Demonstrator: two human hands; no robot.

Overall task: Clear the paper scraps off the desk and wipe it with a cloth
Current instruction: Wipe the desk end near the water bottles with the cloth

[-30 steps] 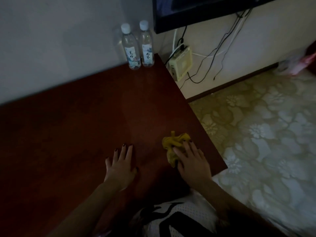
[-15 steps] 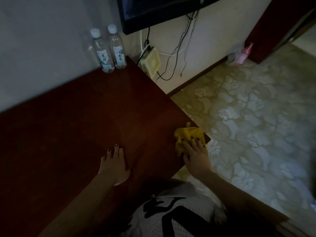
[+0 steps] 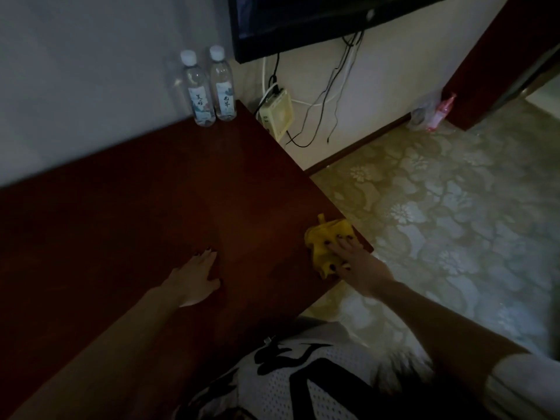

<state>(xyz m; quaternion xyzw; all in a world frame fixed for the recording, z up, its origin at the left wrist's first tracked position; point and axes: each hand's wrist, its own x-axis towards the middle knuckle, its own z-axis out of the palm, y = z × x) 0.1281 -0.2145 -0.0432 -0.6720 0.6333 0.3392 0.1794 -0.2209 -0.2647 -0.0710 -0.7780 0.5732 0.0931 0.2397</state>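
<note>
— Yellow crumpled fabric cloth (image 3: pixel 325 237): we log it on the dark red-brown wooden desk (image 3: pixel 136 219), at the near R corner, just beside the R edge.
— Agreed. R hand (image 3: pixel 353 259) lies on top of it, fingers (image 3: pixel 342 242) fairly straight & a bit spread, pressing the cloth to the wood.
— Thumb?
— At the low side of the cloth. Light is poor, so we can't tell if it tucks under the fabric.
— L hand (image 3: pixel 197 277)?
— Flat on bare desk, palm down, fingers straight & close together, holding nothing. Well apart from the cloth, toward desk centre.
— Nails on both hands dark-painted, we note.
— Far corner of desk: 2 clear plastic water bottles (image 3: pixel 197 92) w/ white caps, upright, side by side against the pale wall (image 3: pixel 75 71). Touching or just apart, we can't tell.
— Above & R of them: black flat screen (image 3: pixel 318 25) on the wall, w/ black cables (image 3: pixel 327 95) hanging below it. Cream box-shaped device (image 3: pixel 278 116) sits just beside the desk's R edge, leads going in at its top.
— Off to the R: pale floor (image 3: pixel 439 225) w/ floral pattern. Pink bottle (image 3: pixel 441 112) in a clear bag (image 3: pixel 422 112) by the skirting, next to a dark red door frame (image 3: pixel 491 62).
— Bottom of view: white mesh shirt (image 3: pixel 288 395) w/ black print, ours.
</note>
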